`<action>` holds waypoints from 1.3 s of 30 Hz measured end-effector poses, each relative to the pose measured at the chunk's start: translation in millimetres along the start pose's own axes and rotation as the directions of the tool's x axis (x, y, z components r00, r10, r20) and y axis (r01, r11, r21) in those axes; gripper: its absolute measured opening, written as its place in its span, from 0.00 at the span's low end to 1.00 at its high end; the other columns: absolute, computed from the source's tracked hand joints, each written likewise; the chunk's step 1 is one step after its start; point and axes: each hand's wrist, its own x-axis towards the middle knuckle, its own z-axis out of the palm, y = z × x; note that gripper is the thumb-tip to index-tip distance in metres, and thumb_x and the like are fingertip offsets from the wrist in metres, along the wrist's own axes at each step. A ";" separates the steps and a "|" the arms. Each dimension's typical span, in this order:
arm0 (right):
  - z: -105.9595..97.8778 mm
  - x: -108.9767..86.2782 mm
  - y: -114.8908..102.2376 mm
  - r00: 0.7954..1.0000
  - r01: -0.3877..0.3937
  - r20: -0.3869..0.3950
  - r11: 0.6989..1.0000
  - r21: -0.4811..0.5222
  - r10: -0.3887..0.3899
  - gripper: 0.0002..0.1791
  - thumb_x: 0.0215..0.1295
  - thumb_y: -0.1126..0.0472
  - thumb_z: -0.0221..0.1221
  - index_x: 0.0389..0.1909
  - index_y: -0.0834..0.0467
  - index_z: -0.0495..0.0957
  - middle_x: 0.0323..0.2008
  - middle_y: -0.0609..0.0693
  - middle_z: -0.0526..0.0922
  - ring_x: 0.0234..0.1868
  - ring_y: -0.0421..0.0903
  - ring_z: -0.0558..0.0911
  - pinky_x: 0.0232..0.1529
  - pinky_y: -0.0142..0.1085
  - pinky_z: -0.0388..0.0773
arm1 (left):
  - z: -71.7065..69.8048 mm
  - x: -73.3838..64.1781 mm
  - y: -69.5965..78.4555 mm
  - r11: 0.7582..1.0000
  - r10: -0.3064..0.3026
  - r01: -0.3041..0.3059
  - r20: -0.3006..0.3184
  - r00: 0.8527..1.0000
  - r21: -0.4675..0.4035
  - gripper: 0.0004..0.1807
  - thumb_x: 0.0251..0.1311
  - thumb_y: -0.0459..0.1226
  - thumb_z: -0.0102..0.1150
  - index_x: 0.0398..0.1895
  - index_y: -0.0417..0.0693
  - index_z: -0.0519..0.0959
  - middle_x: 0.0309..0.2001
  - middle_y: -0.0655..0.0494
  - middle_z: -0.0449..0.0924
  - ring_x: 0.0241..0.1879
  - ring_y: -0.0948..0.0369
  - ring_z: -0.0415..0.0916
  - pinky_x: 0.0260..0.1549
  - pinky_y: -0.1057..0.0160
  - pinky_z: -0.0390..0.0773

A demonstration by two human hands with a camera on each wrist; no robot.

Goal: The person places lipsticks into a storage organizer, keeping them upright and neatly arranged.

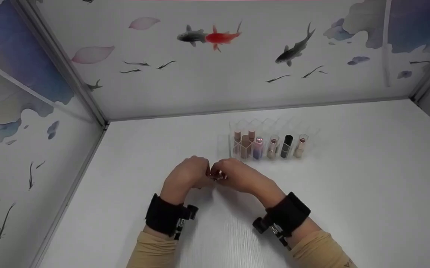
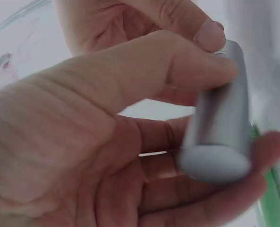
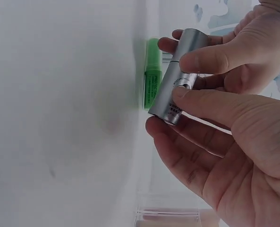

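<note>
Both hands hold one silver lipstick-like tube (image 3: 164, 97), with a seam across it and small dark print on one side. My left hand (image 1: 189, 171) pinches the capped-looking end between thumb and fingers; its rounded end (image 2: 215, 163) shows blurred in the left wrist view. My right hand (image 1: 241, 176) grips the printed end, thumb on the print and fingertips beneath. The thumbs are close together along the tube. In the head view, the fingers mostly hide it. Behind the tube is a green tube (image 3: 153, 73) with dark lettering.
Beyond the hands, a clear compartmented holder (image 1: 230, 143) stands on the white table (image 1: 144, 145). Along its front row are pink-capped tubes (image 1: 251, 134), a pink-and-purple bottle (image 1: 258, 149), a black tube (image 1: 286, 146) and clear-capped lipsticks (image 1: 301, 145). Printed panels (image 1: 218, 82) border the table.
</note>
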 end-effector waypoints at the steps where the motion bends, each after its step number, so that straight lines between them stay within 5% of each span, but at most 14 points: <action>1: -2.8 -0.8 0.6 1.000 -0.014 -0.003 1.000 0.008 0.015 0.09 0.56 0.71 0.61 0.38 0.61 0.81 0.35 0.52 0.85 0.38 0.45 0.82 0.41 0.36 0.79 | -0.5 0.9 -0.3 1.000 0.020 -0.021 -0.020 1.000 -0.023 0.07 0.53 0.38 0.62 0.29 0.44 0.77 0.25 0.55 0.75 0.23 0.60 0.68 0.21 0.65 0.68; 6: -17.1 -5.1 5.2 0.996 -0.082 -0.022 0.995 0.059 0.084 0.12 0.58 0.71 0.59 0.43 0.61 0.80 0.38 0.53 0.84 0.40 0.46 0.82 0.43 0.37 0.80 | -2.6 5.5 -0.8 0.982 0.134 -0.153 -0.158 0.978 -0.111 0.13 0.53 0.38 0.63 0.40 0.44 0.76 0.37 0.53 0.78 0.34 0.59 0.72 0.33 0.62 0.74; 11: -34.1 -11.8 10.9 0.990 -0.114 -0.067 0.988 0.099 0.121 0.12 0.63 0.67 0.57 0.47 0.60 0.79 0.42 0.52 0.84 0.42 0.46 0.83 0.44 0.38 0.80 | -4.4 10.1 3.7 0.937 0.233 -0.300 -0.322 0.918 -0.177 0.16 0.55 0.38 0.64 0.46 0.46 0.73 0.40 0.54 0.79 0.39 0.62 0.76 0.38 0.62 0.77; 16: -54.8 -23.9 9.1 0.979 -0.163 -0.102 0.978 0.132 0.177 0.15 0.66 0.61 0.56 0.53 0.56 0.77 0.47 0.50 0.83 0.46 0.46 0.82 0.47 0.42 0.79 | -3.8 12.0 10.4 0.895 0.292 -0.416 -0.495 0.818 -0.159 0.20 0.55 0.40 0.66 0.49 0.50 0.70 0.39 0.58 0.79 0.38 0.66 0.78 0.37 0.66 0.79; 22: -76.6 -35.7 1.3 0.966 -0.148 -0.184 0.972 0.182 0.181 0.18 0.67 0.62 0.55 0.57 0.53 0.74 0.51 0.48 0.80 0.49 0.45 0.80 0.47 0.42 0.79 | -1.9 14.0 17.8 0.869 0.299 -0.486 -0.685 0.664 -0.092 0.22 0.54 0.41 0.67 0.50 0.52 0.70 0.38 0.59 0.78 0.39 0.67 0.77 0.32 0.70 0.77; 25: -84.6 -40.5 -1.7 0.961 -0.099 -0.238 0.980 0.172 0.139 0.18 0.66 0.63 0.55 0.57 0.54 0.74 0.51 0.48 0.80 0.49 0.45 0.80 0.46 0.41 0.78 | -1.9 13.8 22.6 0.857 0.281 -0.506 -0.735 0.617 -0.097 0.24 0.53 0.40 0.67 0.52 0.52 0.69 0.39 0.59 0.79 0.38 0.68 0.78 0.29 0.72 0.76; 29: -92.5 -45.7 -4.6 0.950 -0.041 -0.301 0.987 0.155 0.087 0.18 0.67 0.68 0.53 0.56 0.53 0.75 0.53 0.47 0.80 0.52 0.45 0.78 0.48 0.42 0.77 | -1.0 12.7 29.3 0.848 0.251 -0.516 -0.764 0.594 -0.122 0.26 0.52 0.38 0.68 0.54 0.52 0.68 0.39 0.59 0.79 0.37 0.69 0.80 0.28 0.72 0.77; 35: -99.8 -50.4 -7.1 0.935 0.009 -0.350 0.985 0.175 0.053 0.20 0.68 0.72 0.47 0.53 0.51 0.78 0.52 0.46 0.81 0.55 0.44 0.78 0.54 0.43 0.76 | 2.4 15.4 40.3 0.826 0.251 -0.542 -0.762 0.597 -0.153 0.27 0.53 0.36 0.67 0.54 0.51 0.66 0.44 0.56 0.80 0.39 0.67 0.81 0.29 0.70 0.79; 39: -103.2 -53.4 -4.9 0.927 0.005 -0.370 0.985 0.173 0.061 0.21 0.67 0.72 0.48 0.55 0.51 0.78 0.52 0.47 0.81 0.53 0.45 0.80 0.51 0.42 0.77 | 4.1 17.9 47.0 0.818 0.219 -0.547 -0.782 0.584 -0.180 0.27 0.55 0.38 0.65 0.55 0.51 0.64 0.46 0.56 0.82 0.39 0.67 0.81 0.31 0.71 0.79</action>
